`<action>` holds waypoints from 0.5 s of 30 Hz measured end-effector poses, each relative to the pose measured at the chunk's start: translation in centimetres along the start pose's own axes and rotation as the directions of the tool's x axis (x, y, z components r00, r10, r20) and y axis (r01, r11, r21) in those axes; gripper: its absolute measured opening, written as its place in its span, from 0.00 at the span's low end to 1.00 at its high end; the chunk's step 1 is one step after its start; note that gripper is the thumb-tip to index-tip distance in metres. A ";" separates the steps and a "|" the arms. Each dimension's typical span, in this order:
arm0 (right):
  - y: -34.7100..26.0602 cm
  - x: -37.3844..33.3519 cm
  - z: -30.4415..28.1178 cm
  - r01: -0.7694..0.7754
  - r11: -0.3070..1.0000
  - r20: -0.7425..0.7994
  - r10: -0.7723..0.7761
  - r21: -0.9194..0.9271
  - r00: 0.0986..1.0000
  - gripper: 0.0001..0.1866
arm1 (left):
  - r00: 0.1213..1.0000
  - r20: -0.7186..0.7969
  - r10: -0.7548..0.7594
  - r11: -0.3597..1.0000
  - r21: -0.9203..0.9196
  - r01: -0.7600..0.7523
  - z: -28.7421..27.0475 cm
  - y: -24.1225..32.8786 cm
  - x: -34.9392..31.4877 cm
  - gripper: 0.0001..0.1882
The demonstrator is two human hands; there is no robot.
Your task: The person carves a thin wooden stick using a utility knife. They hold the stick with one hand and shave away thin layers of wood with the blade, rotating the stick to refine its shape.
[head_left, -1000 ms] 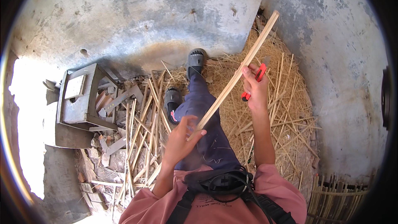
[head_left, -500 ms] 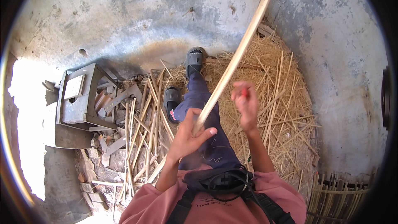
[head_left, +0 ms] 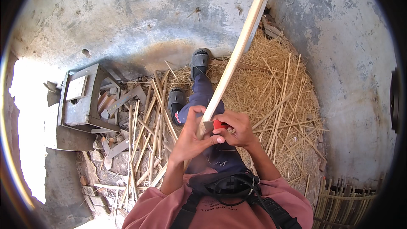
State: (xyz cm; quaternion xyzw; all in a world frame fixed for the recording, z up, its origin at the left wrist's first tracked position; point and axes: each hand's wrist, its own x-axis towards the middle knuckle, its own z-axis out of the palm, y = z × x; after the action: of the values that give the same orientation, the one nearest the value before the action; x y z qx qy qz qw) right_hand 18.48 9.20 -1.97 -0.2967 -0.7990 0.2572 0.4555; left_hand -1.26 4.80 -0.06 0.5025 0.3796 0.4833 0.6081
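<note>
A long pale wooden strip (head_left: 237, 55), likely split bamboo, slants up from my lap past the top of the head view. Near its lower end my left hand (head_left: 190, 138) is wrapped round it, thumb pointing right. My right hand (head_left: 238, 129) grips a knife by its red handle (head_left: 220, 124). The knife's short grey blade (head_left: 207, 126) rests against the strip, just beside my left fingers. Part of the strip's lower end is hidden behind my left hand.
Loose strips (head_left: 148, 123) lie on the floor left of my legs. Straw-like shavings (head_left: 263, 72) heap on the right, with more strips on top. A wooden box frame (head_left: 82, 97) stands at left; a slatted bamboo piece (head_left: 345, 201) is at lower right. Walls (head_left: 140, 17) close in the back and right.
My right hand has come left and down, bringing the red-handled knife to the strip. The strip has shifted up and slightly left, so its far end now leaves the picture.
</note>
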 end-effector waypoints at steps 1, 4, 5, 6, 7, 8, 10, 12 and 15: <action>0.0 0.1 -0.1 0.009 1.000 0.002 -0.009 -0.004 1.000 0.17 | 1.000 0.004 0.014 1.000 0.017 -0.014 -0.1 -0.3 0.0 0.38; 0.0 0.3 -0.3 0.021 1.000 0.013 -0.020 -0.017 1.000 0.17 | 1.000 0.000 0.016 0.998 0.056 -0.016 -0.3 -0.8 0.0 0.38; 0.0 0.3 -0.3 0.021 1.000 0.017 -0.021 -0.023 1.000 0.17 | 1.000 -0.004 0.010 0.998 0.066 -0.009 -0.4 -0.8 0.0 0.38; -0.1 0.4 -0.4 0.022 0.999 0.015 -0.022 -0.031 1.000 0.17 | 1.000 0.004 0.004 0.998 0.060 -0.004 -0.4 -0.8 -0.1 0.38; -0.2 0.4 -0.5 0.024 0.999 0.014 -0.023 -0.039 1.000 0.17 | 1.000 0.011 -0.001 0.999 0.054 0.001 -0.4 -0.8 -0.1 0.38; -0.2 0.4 -0.5 0.024 0.999 0.011 -0.023 -0.047 1.000 0.17 | 1.000 0.020 -0.007 0.999 0.048 0.006 -0.3 -0.6 0.0 0.38; -0.1 0.3 -0.5 0.003 0.999 0.024 -0.002 -0.052 1.000 0.17 | 0.999 0.004 -0.041 0.999 0.016 0.041 0.4 0.4 0.0 0.39; -0.1 0.3 -0.4 -0.005 0.998 0.026 0.007 -0.058 1.000 0.17 | 0.999 0.006 -0.045 0.998 0.034 0.045 0.5 0.8 0.0 0.39; 0.1 0.2 -0.2 0.002 0.998 0.014 -0.001 -0.067 1.000 0.17 | 0.999 0.034 -0.025 0.996 0.091 0.022 0.2 0.4 0.1 0.36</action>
State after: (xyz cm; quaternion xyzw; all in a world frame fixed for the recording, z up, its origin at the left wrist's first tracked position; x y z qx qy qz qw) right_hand 18.64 9.44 -1.88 -0.3094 -0.8104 0.2323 0.4399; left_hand -1.16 4.83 0.38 0.5336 0.3964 0.4495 0.5967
